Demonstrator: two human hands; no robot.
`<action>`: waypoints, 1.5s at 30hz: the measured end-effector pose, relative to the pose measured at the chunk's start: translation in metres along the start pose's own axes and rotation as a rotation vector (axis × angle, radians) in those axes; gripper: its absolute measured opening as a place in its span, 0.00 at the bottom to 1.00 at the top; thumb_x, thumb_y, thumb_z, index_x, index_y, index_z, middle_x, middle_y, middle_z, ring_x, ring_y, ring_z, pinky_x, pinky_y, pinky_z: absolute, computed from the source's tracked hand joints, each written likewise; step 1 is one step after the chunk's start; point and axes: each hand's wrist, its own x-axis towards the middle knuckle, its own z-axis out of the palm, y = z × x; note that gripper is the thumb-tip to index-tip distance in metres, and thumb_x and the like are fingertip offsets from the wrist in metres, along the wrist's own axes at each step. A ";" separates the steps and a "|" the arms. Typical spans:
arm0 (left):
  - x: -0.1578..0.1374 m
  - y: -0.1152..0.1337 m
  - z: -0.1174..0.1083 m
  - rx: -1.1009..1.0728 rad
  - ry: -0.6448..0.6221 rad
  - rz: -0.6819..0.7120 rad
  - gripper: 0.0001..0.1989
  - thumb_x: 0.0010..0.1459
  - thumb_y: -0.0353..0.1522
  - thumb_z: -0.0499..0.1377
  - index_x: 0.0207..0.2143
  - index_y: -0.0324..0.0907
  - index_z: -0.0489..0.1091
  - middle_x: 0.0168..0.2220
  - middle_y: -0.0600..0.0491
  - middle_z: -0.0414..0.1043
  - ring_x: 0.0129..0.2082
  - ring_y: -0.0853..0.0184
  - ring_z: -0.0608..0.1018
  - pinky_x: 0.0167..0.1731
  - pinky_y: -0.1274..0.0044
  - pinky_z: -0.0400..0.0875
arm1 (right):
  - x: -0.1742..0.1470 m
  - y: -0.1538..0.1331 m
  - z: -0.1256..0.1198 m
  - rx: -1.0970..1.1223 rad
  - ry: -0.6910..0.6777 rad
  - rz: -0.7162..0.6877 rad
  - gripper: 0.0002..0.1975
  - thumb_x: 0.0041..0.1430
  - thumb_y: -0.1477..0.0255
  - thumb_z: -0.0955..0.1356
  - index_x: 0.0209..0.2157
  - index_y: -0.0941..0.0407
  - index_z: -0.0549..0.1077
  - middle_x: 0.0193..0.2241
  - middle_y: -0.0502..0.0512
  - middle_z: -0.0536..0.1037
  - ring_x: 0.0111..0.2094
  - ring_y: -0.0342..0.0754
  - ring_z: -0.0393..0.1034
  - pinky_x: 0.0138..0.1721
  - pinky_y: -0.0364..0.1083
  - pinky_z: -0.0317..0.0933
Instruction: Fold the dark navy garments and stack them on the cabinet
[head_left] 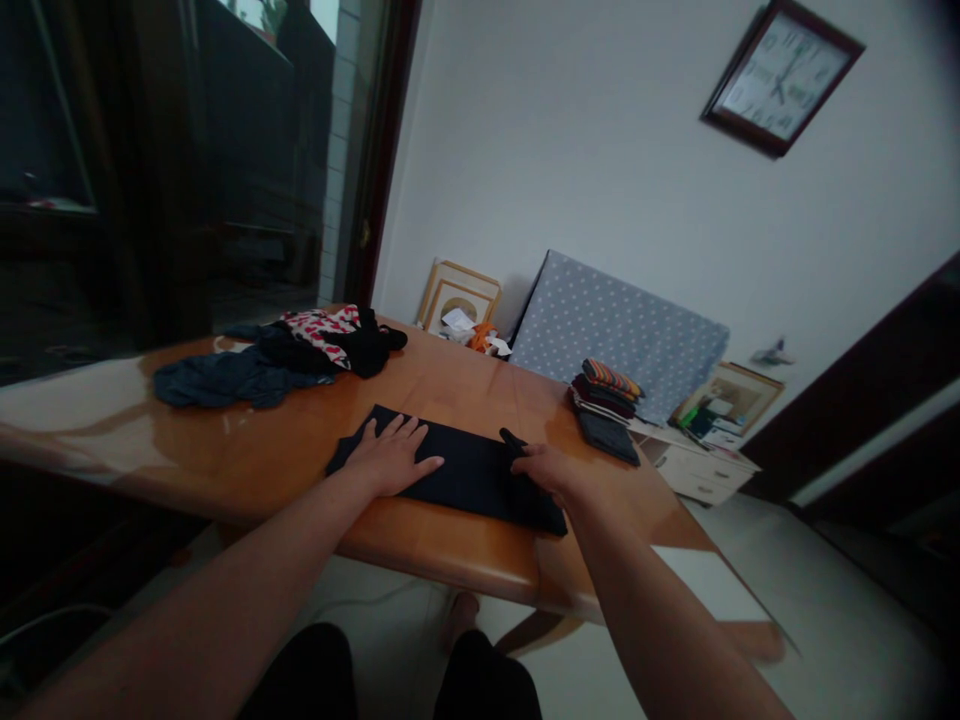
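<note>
A dark navy garment [465, 468], folded into a long strip, lies flat along the near edge of the wooden table [450, 375]. My left hand [391, 455] rests palm down on its left part, fingers spread. At the garment's right end my right hand [544, 468] pinches a bit of the dark cloth between thumb and fingers, and that corner is lifted slightly. Part of the right end is hidden behind the right hand and wrist. Which kind of garment it is I cannot tell.
A loose heap of clothes [300, 355] lies at the table's far left. Toward the right edge stands a stack of folded clothes [606, 400]. Behind the table are a dotted grey cloth-covered panel [615, 320], picture frames [459, 292] and a white drawer cabinet [701, 472].
</note>
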 end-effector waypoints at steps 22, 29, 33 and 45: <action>0.001 -0.001 0.004 0.021 0.028 -0.005 0.47 0.58 0.63 0.37 0.70 0.47 0.53 0.72 0.47 0.45 0.71 0.46 0.44 0.63 0.46 0.34 | 0.017 0.008 0.007 0.079 0.253 -0.110 0.14 0.65 0.66 0.62 0.38 0.60 0.75 0.29 0.58 0.79 0.24 0.43 0.72 0.25 0.41 0.64; 0.001 -0.001 0.002 0.023 0.015 -0.005 0.47 0.58 0.63 0.37 0.70 0.47 0.53 0.72 0.47 0.44 0.71 0.46 0.44 0.63 0.46 0.35 | 0.020 0.018 0.025 -0.343 0.341 -0.406 0.20 0.65 0.71 0.61 0.54 0.58 0.75 0.55 0.62 0.76 0.58 0.52 0.68 0.60 0.49 0.57; 0.001 0.000 0.001 0.014 0.014 -0.006 0.47 0.58 0.64 0.37 0.70 0.46 0.53 0.72 0.46 0.44 0.71 0.46 0.44 0.63 0.46 0.33 | 0.014 0.020 0.049 -0.589 0.190 -0.454 0.28 0.70 0.65 0.55 0.66 0.62 0.61 0.67 0.64 0.59 0.69 0.55 0.48 0.66 0.55 0.46; 0.001 -0.001 0.000 0.006 -0.003 -0.002 0.47 0.58 0.63 0.39 0.70 0.45 0.52 0.72 0.45 0.43 0.71 0.45 0.43 0.63 0.46 0.30 | 0.005 0.018 0.065 -0.680 0.111 -0.354 0.34 0.71 0.55 0.51 0.70 0.60 0.51 0.70 0.60 0.49 0.72 0.55 0.35 0.68 0.58 0.33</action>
